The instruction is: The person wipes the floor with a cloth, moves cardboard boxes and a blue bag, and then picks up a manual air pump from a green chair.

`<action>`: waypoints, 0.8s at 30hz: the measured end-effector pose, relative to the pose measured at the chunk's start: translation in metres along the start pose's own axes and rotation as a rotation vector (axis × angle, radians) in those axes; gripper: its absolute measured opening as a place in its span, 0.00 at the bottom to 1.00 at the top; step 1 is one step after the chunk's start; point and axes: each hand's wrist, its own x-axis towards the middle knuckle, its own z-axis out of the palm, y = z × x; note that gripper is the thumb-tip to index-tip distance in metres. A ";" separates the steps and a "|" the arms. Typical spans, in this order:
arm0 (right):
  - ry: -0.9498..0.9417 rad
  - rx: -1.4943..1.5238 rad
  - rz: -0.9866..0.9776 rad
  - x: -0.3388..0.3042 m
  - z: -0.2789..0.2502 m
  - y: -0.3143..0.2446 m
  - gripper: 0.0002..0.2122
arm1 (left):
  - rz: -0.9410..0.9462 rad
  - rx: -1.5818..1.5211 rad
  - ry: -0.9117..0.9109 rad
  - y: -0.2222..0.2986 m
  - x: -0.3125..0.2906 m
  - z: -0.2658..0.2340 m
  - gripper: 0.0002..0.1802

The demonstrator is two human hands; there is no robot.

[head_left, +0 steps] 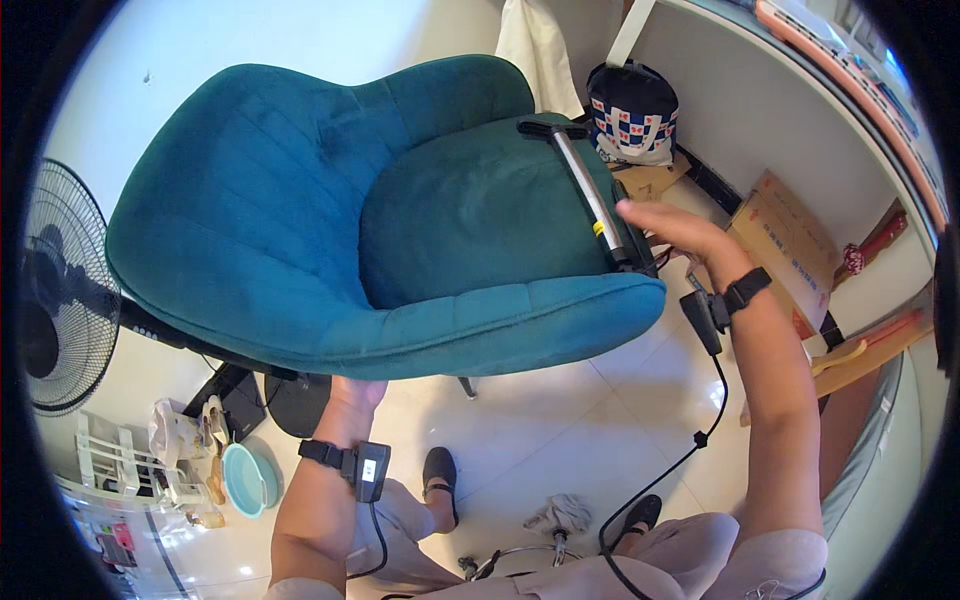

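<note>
A teal velvet armchair (240,200) fills the upper middle, its backrest to the left and its seat front to the right. Across the seat lies a hand pump (580,175) with a silver barrel, a black T-handle and a yellow band. My left hand (358,392) reaches under the near side of the chair, which hides its fingers. At the seat's front edge, beside the pump's lower end, my right hand (675,225) is closed on the chair with the thumb uppermost; its other fingers are mostly hidden. Both wrists wear black strapped devices with cables.
A black standing fan (70,285) is at the left. Near it sit a light-blue basin (250,480) and a white rack (115,455). On the right are a checked bag (632,110), a cardboard box (785,245) and a desk edge (850,100). A grey cloth (560,513) lies near my feet.
</note>
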 end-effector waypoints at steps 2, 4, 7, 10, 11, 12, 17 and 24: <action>0.077 -0.434 0.006 0.003 0.016 -0.015 0.38 | 0.005 0.013 -0.003 0.003 -0.002 0.003 0.25; 0.052 -0.440 0.053 0.002 0.017 -0.022 0.39 | 0.014 -0.005 -0.017 0.003 -0.006 0.012 0.27; 0.112 -0.398 0.013 0.003 0.015 -0.014 0.30 | -0.040 -0.036 0.010 0.008 -0.011 0.016 0.28; 0.387 -0.524 -0.073 -0.015 0.008 -0.004 0.17 | -0.034 0.027 0.080 0.008 -0.010 0.023 0.30; 0.394 -0.538 -0.067 -0.019 0.002 0.004 0.17 | -0.038 0.012 0.072 0.012 -0.011 0.028 0.30; 0.446 -0.378 -0.012 -0.029 0.003 0.006 0.16 | -0.065 0.040 0.119 0.019 -0.016 0.035 0.31; 0.705 0.098 -0.183 -0.092 0.009 0.022 0.07 | -0.128 0.091 0.217 0.021 -0.016 0.036 0.37; 0.793 0.345 -0.197 -0.200 0.071 0.029 0.11 | 0.080 0.199 0.325 0.029 -0.014 0.046 0.30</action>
